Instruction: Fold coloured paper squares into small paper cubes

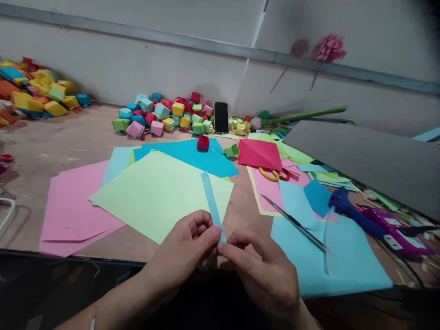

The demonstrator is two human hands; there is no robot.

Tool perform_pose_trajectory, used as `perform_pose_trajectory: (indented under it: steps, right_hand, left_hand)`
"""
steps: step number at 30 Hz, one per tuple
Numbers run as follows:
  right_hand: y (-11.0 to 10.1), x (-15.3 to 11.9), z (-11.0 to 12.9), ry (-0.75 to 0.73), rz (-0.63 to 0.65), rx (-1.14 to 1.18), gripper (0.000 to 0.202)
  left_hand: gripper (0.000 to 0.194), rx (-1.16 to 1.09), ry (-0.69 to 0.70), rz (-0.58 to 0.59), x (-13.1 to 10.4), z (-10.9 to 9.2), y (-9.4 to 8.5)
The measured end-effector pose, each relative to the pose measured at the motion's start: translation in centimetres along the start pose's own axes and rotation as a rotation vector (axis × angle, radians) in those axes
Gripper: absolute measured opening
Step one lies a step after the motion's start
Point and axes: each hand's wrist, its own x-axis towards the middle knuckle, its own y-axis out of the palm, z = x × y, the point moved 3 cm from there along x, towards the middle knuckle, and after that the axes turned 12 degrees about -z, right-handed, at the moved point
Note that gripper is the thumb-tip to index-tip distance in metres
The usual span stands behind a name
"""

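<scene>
A narrow light-blue paper strip (pixel 212 197) stands up from between my hands, over the table's front edge. My left hand (pixel 192 240) pinches it low down between thumb and fingers. At the strip's lower end, the thumb and forefinger of my right hand (pixel 264 266) are closed on it as well. What the curled fingers cover cannot be seen. Behind the strip lies a pale green paper sheet (pixel 154 192), overlapping a blue sheet (pixel 178 156) and pink sheets (pixel 79 201). A small red paper box (pixel 203 143) and an open green paper piece (pixel 231 150) sit just beyond.
Small folded paper boxes (pixel 165 114) are heaped by the wall, with a larger heap (pixel 37 91) at left. A phone (pixel 221 117) leans there. On the right lie scissors (pixel 270 174), a pointed metal tool (pixel 295 224), a blue glue gun (pixel 357 213) and a light-blue sheet (pixel 350 270).
</scene>
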Motion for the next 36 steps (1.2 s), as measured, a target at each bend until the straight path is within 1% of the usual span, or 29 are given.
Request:
perform_pose_trajectory:
  steps: [1, 4, 5, 7, 10, 12, 14, 16, 18, 20, 22, 25, 28, 32, 36]
  right_hand:
    - [0.1, -0.1, 0.0, -0.032, 0.009, 0.005, 0.011]
    - [0.0, -0.1, 0.3, -0.191, 0.023, 0.029, 0.026]
    - [-0.1, 0.0, 0.4, -0.214, 0.021, 0.033, 0.027]
    - [-0.1, 0.2, 0.5, -0.193, 0.025, 0.042, 0.025]
    - [0.0, 0.3, 0.5, -0.01, 0.042, 0.09, 0.017]
    - [0.4, 0.1, 0.3, 0.164, 0.064, 0.147, 0.011]
    - [0.7, -0.2, 0.0, 0.366, 0.055, 0.215, 0.005]
    - [0.9, -0.4, -0.3, 0.534, 0.036, 0.27, 0.011]
    - [1.0, -0.5, -0.4, 0.632, 0.033, 0.307, 0.016]
    - [1.0, -0.5, -0.4, 0.671, 0.041, 0.328, 0.016]
    - [1.0, -0.4, -0.5, 0.689, 0.014, 0.337, 0.016]
    - [0.9, -0.5, -0.6, 0.665, -0.05, 0.332, 0.017]
    - [0.9, -0.6, -0.7, 0.635, -0.074, 0.319, 0.015]
    - [0.8, -0.7, -0.7, 0.629, -0.042, 0.306, 0.014]
    - [0.4, -0.6, -0.7, 0.519, -0.008, 0.196, 0.01]
  left_hand:
    - [0.022, -0.003, -0.003, 0.0, 0.0, 0.0, 0.0]
    - [0.019, -0.002, 0.0, -0.025, -0.1, 0.2, -0.1]
    - [0.018, 0.002, -0.001, -0.045, -0.1, 0.2, -0.2]
    - [0.016, 0.02, -0.006, -0.097, -0.1, 0.4, -0.3]
    - [0.017, 0.063, -0.004, -0.138, -0.1, 0.6, -0.4]
    - [0.018, 0.104, 0.011, -0.145, -0.1, 0.7, -0.4]
    - [0.017, 0.145, 0.03, -0.144, -0.2, 0.6, -0.4]
    - [0.015, 0.174, 0.037, -0.138, -0.4, 0.5, -0.4]
    - [0.014, 0.198, 0.042, -0.131, -0.6, 0.3, -0.3]
    - [0.013, 0.228, 0.059, -0.143, -0.8, 0.1, -0.3]
    - [0.014, 0.259, 0.097, -0.146, -0.9, -0.1, -0.2]
    - [0.011, 0.302, 0.146, -0.132, -1.0, -0.1, -0.2]
    - [0.009, 0.292, 0.127, -0.138, -0.8, 0.1, -0.3]
    - [0.009, 0.226, 0.095, -0.123, -0.7, 0.2, -0.3]
    - [0.01, 0.277, 0.114, -0.131, -0.7, -0.1, -0.4]
